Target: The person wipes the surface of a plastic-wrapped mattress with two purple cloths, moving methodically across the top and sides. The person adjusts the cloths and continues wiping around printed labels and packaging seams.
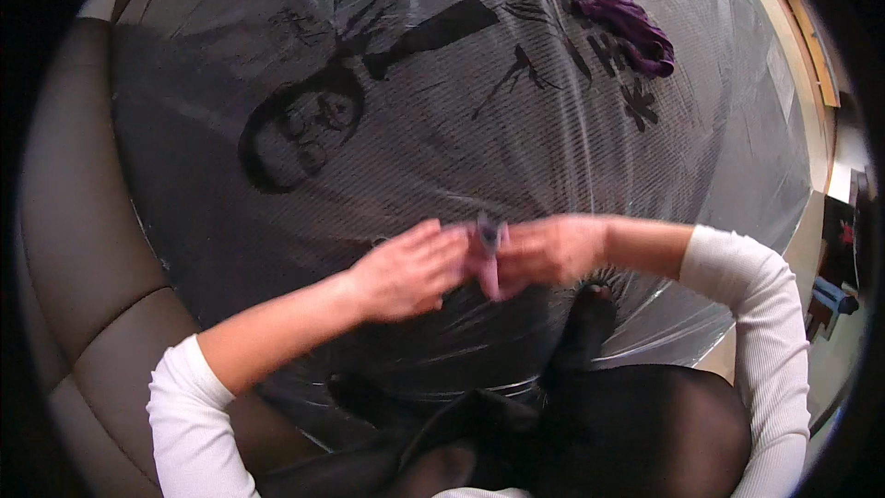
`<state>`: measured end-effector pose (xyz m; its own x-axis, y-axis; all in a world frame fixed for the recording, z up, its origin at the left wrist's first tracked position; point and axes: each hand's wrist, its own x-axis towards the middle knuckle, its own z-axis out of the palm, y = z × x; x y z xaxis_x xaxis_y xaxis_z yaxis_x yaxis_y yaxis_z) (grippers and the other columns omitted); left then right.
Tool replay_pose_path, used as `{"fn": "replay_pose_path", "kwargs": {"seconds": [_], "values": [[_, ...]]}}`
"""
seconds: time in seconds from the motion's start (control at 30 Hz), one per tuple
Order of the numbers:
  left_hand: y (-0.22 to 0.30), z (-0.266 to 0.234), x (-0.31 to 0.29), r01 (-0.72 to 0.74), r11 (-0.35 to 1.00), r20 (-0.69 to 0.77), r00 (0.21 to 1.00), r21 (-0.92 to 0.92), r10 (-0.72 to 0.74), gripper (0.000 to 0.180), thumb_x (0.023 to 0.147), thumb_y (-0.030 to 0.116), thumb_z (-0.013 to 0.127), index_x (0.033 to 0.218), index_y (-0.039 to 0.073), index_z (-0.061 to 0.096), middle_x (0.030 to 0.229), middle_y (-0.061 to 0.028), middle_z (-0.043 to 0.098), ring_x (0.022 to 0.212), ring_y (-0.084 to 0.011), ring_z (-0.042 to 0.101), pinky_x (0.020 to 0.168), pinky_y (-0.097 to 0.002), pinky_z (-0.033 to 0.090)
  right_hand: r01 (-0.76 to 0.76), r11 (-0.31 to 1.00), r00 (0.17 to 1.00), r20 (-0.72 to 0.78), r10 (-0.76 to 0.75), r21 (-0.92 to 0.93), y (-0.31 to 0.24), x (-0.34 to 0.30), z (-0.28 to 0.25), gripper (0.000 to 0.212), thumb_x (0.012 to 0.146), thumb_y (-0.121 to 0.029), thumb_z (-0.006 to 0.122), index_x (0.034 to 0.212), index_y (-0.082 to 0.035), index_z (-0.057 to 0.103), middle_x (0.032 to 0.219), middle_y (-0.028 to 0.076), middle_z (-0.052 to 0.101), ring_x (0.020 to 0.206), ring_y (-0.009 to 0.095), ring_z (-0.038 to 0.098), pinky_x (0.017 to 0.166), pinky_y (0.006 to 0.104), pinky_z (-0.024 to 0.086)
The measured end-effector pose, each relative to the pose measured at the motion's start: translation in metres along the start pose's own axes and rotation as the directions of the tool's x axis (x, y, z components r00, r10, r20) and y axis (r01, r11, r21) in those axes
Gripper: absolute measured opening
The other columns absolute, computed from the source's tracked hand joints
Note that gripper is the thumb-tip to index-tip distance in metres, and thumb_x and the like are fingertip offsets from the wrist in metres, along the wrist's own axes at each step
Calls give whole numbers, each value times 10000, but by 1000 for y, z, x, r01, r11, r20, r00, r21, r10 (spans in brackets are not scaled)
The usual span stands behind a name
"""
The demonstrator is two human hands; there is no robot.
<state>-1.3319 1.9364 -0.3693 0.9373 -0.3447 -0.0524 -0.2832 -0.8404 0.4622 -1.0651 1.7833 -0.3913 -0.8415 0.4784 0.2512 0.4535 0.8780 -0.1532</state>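
Head view: A person in white sleeves (194,415) is bringing two bare hands together above a glossy, creased plastic sheet (415,166), where a small pink thing (498,283) with something dark at its upper end is resting between the fingertips, just above the sheet. The left hand (401,272) is facing it from the left, its fingers lying close together; blur is hiding whether they are pinching it. The right hand (558,247) is curling from the opposite side, its fingers seemingly pinching the pink thing.

The likeliest mishap is a drop: with one hand's hold looking uncertain, a loose pinch could be letting the thing slip, and the slick plastic could be carrying it off among the folds. Both hands are crowding the same small item, so the fingers could be knocking one another or pulling it out of shape; its material is staying too blurred to judge.

Below, what is apparently a black-clad foot (590,314) is lying by a fan of creases. A shift of that leg could be dragging the plastic, perhaps disturbing the crumpled purple cloth (613,14) that is lying well apart at the upper right. A brown couch (74,175) is bordering the left side.
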Motion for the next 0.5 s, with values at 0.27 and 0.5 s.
{"fn": "replay_pose_path", "kwargs": {"seconds": [0.27,0.5], "values": [[-151,-67,80,596,734,-418,787,326,-453,649,953,406,537,1460,23,404,1524,-204,370,1430,-347,328,1173,-463,255,-532,816,842,-246,481,-227,175,17,-29,418,790,-164,646,1198,-78,632,1308,86,573,1313,240,482,1124,342,385],[-70,-50,62,393,911,-171,913,121,-371,863,796,373,727,1476,-2,353,1544,-258,296,1467,-399,238,1200,-491,197,-367,868,927,-50,373,-334,113,-5,-17,295,811,-148,604,1092,-88,672,1356,65,559,1368,231,423,1194,355,302]]}}
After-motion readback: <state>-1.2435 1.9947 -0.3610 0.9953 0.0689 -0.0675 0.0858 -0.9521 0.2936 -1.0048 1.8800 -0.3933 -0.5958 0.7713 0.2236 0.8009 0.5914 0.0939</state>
